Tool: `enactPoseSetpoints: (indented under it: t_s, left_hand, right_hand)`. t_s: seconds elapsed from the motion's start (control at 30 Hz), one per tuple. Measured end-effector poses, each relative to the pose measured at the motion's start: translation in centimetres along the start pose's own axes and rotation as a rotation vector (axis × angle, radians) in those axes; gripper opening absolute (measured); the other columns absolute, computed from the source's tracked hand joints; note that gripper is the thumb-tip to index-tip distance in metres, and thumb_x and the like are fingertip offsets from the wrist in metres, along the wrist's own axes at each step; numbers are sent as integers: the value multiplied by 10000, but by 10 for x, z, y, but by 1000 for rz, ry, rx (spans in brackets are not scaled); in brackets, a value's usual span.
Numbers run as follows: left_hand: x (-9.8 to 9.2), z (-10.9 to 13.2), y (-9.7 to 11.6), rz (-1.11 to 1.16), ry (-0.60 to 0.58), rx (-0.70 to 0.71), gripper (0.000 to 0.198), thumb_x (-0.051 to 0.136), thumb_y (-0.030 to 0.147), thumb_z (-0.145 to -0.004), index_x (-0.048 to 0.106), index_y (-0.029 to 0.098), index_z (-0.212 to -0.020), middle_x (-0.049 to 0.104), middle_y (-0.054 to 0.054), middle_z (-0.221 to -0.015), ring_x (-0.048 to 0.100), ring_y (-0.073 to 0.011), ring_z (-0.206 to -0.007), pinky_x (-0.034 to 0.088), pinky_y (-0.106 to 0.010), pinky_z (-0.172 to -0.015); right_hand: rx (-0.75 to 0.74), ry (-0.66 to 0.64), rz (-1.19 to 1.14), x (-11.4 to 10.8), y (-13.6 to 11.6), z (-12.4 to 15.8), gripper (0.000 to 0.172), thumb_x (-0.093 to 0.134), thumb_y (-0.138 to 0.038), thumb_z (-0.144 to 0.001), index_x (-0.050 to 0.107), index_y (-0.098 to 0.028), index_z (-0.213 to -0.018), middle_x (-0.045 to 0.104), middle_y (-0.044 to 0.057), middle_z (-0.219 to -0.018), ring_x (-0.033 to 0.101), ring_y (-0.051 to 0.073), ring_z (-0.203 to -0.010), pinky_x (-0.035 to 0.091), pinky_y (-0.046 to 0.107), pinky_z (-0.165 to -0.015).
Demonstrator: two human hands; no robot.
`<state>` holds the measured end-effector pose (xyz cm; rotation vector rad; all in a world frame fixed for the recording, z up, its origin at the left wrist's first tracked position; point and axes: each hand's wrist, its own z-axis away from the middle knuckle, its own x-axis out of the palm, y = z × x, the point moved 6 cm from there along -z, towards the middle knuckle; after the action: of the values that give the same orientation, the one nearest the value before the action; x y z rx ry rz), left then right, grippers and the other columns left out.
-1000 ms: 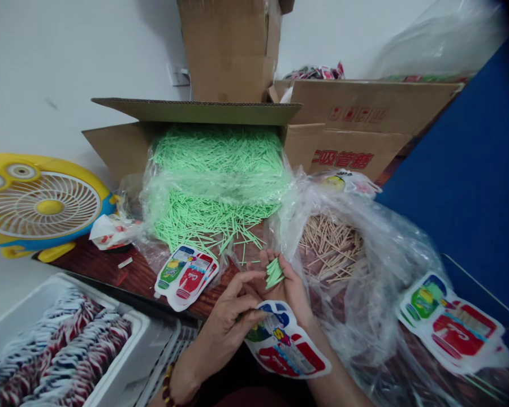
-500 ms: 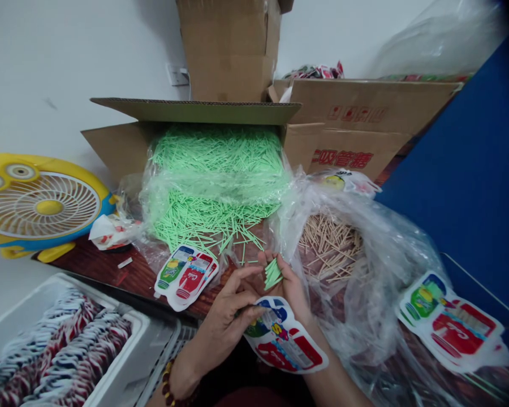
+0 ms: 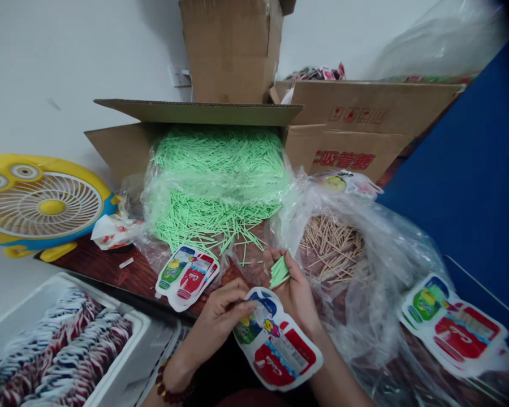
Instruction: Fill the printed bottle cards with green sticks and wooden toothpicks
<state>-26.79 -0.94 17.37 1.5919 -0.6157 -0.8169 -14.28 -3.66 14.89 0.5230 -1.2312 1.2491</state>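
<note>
My left hand (image 3: 227, 311) pinches the top edge of a printed pouch (image 3: 286, 353), which has a green soda can, a red cola can and a clear window on it. The pouch hangs tilted over my lap, its right part in front of my right wrist. My right hand (image 3: 299, 294) is curled, palm up, around a small bunch of thin green sticks (image 3: 279, 271). Beyond my hands, a large heap of the same green sticks (image 3: 220, 158) spills from a plastic-lined carton. A stack of similar pouches (image 3: 187, 277) lies left of my hands on the table.
Brown sticks (image 3: 333, 249) lie in a clear plastic bag (image 3: 385, 265) on the right. More pouches (image 3: 453, 328) rest at the far right. A white crate (image 3: 139, 333) with packed rows of pouches stands lower left, below a yellow fan (image 3: 51, 206). Cartons (image 3: 356, 113) stand behind; a blue panel (image 3: 470, 181) borders the right.
The pouch in my left hand has moved slightly left and down, away from my right palm. My right hand has shifted a little right with the green sticks.
</note>
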Motion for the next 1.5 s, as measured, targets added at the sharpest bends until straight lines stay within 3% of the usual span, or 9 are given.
enactPoseSetpoints:
  t_s: [0.17,0.33,0.6,0.7,0.8,0.97,1.03,1.2,1.5]
  left_hand:
    - [1,0,-16,68,-25,-87,289,563,326,-890,653,134,-693,494,-3,-737,454,-131,-706,367,-225,-645]
    - [6,1,-20,125,-19,-125,287,574,351,-877,670,136,-714,489,-4,-739,454,-131,-699,372,-224,-634]
    - [4,-2,-18,156,17,-162,296,585,374,-862,631,145,-680,486,5,-711,423,-116,-649,346,-203,-570]
    - [5,-3,-18,176,27,-161,286,598,364,-853,640,142,-677,500,10,-702,430,-112,-643,356,-201,-581]
    - [5,-5,-21,212,34,-187,260,613,357,-844,653,143,-702,531,3,-727,459,-118,-668,383,-204,-602]
    - [3,-6,-25,296,28,-229,232,644,365,-823,681,139,-784,587,-16,-798,525,-133,-721,432,-215,-650]
    - [3,-7,-28,355,19,-253,233,672,368,-801,687,135,-804,615,-23,-815,550,-132,-717,447,-216,-657]
    - [5,-8,-37,510,55,-342,284,717,393,-756,682,139,-876,673,-32,-785,608,-144,-690,475,-232,-650]
    - [0,-21,-51,550,123,-315,235,722,350,-762,691,132,-846,657,-4,-705,595,-124,-638,460,-233,-631]
  right_hand:
    - [-24,-16,25,11,-3,11,47,689,-232,-769,662,-232,-807,726,-28,-783,691,161,-782,507,370,-899]
    - [5,51,94,0,2,11,129,727,-293,-732,662,-244,-833,728,-42,-784,699,182,-827,526,340,-845]
    - [-90,47,449,-3,-3,27,282,633,-482,-786,682,-209,-842,735,30,-855,698,233,-844,552,302,-676]
    - [-247,11,599,-2,-17,36,169,753,-318,-692,708,-279,-849,731,-25,-912,673,238,-959,543,308,-811]
    - [-315,25,754,-1,-27,41,366,812,-96,-548,722,-344,-801,725,-74,-955,610,226,-1090,459,280,-983]
    - [4,-70,540,4,-7,33,100,727,-246,-717,690,-265,-808,733,-9,-955,639,218,-1035,510,324,-914]
    - [92,-133,478,7,0,30,127,709,-266,-745,669,-225,-858,726,26,-1001,665,223,-977,532,348,-854]
    - [103,-230,419,13,-4,25,234,693,-236,-782,632,-227,-1008,696,58,-1109,644,212,-1035,500,355,-886]
    - [40,-327,502,22,-13,2,285,652,-297,-826,618,-222,-1099,628,79,-1236,593,211,-1125,453,364,-957]
